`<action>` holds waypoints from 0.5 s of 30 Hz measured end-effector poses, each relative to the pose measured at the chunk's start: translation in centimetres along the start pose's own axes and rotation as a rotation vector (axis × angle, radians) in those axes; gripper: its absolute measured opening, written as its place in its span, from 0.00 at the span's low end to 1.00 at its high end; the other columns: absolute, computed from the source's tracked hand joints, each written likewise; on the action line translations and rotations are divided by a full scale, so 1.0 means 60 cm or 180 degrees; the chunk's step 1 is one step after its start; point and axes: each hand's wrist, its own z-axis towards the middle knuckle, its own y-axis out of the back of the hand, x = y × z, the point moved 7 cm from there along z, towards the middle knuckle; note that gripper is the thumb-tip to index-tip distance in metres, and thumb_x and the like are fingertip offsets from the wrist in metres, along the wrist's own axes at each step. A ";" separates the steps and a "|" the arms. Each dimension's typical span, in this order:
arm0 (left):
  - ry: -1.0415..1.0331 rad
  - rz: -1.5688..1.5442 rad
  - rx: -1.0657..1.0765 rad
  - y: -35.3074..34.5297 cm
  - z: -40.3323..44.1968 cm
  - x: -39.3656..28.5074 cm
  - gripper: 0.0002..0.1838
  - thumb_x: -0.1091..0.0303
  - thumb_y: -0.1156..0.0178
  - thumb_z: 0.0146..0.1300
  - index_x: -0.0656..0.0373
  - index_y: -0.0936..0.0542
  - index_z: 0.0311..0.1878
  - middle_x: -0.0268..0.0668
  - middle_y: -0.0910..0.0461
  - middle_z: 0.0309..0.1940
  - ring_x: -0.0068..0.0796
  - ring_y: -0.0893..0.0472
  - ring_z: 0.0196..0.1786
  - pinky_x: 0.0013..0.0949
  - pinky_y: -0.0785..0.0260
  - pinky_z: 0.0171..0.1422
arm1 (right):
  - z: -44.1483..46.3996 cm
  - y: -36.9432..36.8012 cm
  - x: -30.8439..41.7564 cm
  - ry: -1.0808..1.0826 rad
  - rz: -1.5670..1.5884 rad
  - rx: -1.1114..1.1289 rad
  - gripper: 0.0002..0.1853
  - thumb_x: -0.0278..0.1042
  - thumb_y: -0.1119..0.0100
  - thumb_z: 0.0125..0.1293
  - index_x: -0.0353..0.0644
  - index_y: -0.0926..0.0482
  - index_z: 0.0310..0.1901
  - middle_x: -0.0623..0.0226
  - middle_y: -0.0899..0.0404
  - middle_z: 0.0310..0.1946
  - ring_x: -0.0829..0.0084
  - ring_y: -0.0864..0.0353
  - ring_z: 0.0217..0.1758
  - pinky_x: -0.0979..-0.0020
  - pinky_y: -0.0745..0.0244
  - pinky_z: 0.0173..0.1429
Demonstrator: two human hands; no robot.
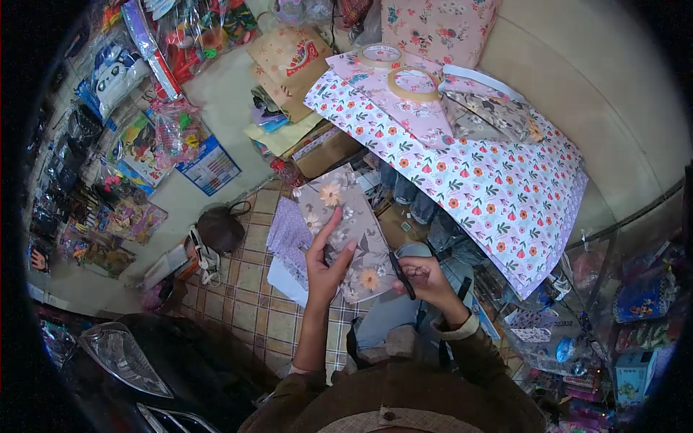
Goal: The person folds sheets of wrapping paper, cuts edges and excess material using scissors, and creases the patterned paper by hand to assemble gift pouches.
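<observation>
In the head view my left hand (328,263) holds a grey-brown sheet of floral wrapping paper (343,216) with orange and white flowers. Thumb and index finger lie stretched over its face; the other fingers are partly hidden. The paper looks folded or layered, and whether it encloses something I cannot tell. Black-handled scissors (402,278) are gripped in my right hand (427,278), at the paper's right edge. Under the left side of that paper lie a purple patterned sheet (287,227) and a white sheet (285,280).
Ahead, a large flower-print sheet (462,177) carries two tape rolls (413,96) and a floral wrapped packet (487,108). A dark cap (224,227) lies on the checked floor (249,278). Packaged goods hang at left; a black motorbike (130,361) stands at lower left.
</observation>
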 end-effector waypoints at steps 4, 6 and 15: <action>-0.0016 0.0021 0.0010 0.001 0.000 0.004 0.29 0.79 0.40 0.54 0.67 0.32 0.61 0.45 0.31 0.60 0.31 0.32 0.63 0.32 0.45 0.67 | 0.000 0.000 -0.004 0.0100 -0.0009 -0.0064 0.18 0.27 0.31 0.53 0.30 0.26 0.44 0.75 0.26 0.26 0.88 0.29 0.29 0.83 0.33 0.32; 0.0039 0.0029 0.0013 0.001 -0.001 0.004 0.29 0.79 0.40 0.54 0.67 0.32 0.61 0.45 0.31 0.60 0.31 0.32 0.63 0.32 0.46 0.68 | -0.001 0.000 -0.009 0.0094 -0.0063 -0.0121 0.18 0.27 0.31 0.53 0.30 0.26 0.43 0.77 0.28 0.24 0.89 0.30 0.27 0.83 0.34 0.31; 0.0161 0.0050 0.0156 -0.010 -0.012 0.010 0.29 0.77 0.39 0.54 0.67 0.33 0.61 0.45 0.32 0.61 0.32 0.33 0.64 0.33 0.47 0.68 | 0.004 0.007 -0.008 0.0155 -0.0103 -0.0158 0.14 0.25 0.33 0.54 0.32 0.24 0.41 0.80 0.29 0.23 0.91 0.33 0.26 0.85 0.38 0.30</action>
